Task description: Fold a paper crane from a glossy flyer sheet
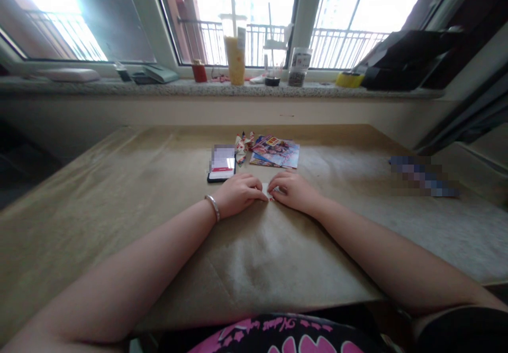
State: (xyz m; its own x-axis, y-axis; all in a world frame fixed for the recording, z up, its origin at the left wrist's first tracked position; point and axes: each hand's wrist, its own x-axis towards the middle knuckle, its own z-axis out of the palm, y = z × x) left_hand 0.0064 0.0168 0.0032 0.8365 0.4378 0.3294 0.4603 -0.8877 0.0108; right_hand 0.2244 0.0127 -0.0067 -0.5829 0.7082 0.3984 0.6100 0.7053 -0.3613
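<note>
Both of my hands rest on the table, fingertips meeting over a small folded piece of white paper (268, 190). My left hand (238, 193), with a silver bangle on its wrist, curls its fingers and presses the paper's left side. My right hand (292, 190) pinches the paper's right side. Most of the paper is hidden under the fingers.
A phone (221, 163) lies just beyond my left hand. Small folded paper shapes (243, 145) and a stack of colourful printed sheets (275, 152) sit behind it. A drink cup with a straw (235, 51), a red jar (199, 71) and yellow tape (349, 79) stand on the windowsill.
</note>
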